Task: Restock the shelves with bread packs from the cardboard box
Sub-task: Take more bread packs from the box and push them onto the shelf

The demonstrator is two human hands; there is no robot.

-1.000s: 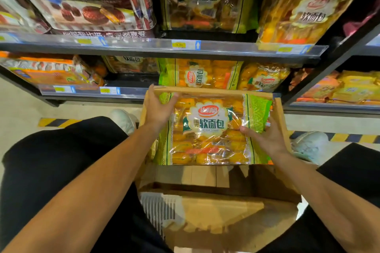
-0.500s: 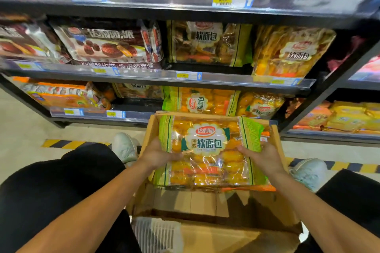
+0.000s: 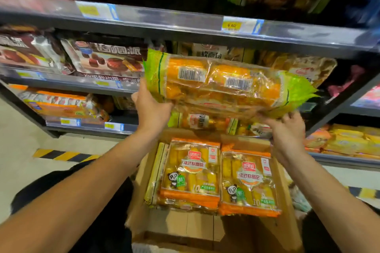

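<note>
Head view. Green-edged bread pack (image 3: 222, 86) now lifted clear of the cardboard box (image 3: 285, 201), where half a second ago it lay flat on top of the box contents. Held up in front of the middle shelf (image 3: 115, 85), tipped so the barcoded underside faces the camera. Left hand (image 3: 152, 109) clamped on the near-left corner of the pack, fingers wrapped behind the film and out of sight. Right hand (image 3: 287, 129) under the near-right edge, fingers (image 3: 292, 114) curled up against the green seal.

Uncovered in the box below: two orange-edged bread packs (image 3: 218, 174) lying flat, side by side and touching, labels up, with another pack standing on edge against the left wall. So box not yet emptied; several trips likely left.

Behind the lifted pack, similar soft-bread packs on the middle shelf, chocolate pie packs (image 3: 104, 57) to their left. Yellow price tag (image 3: 240, 25) on the shelf rail above. Upper part of the picture blurred, so exact free slot on the shelf not clear. Likely next step: slide the pack in among the matching soft-bread packs.
</note>
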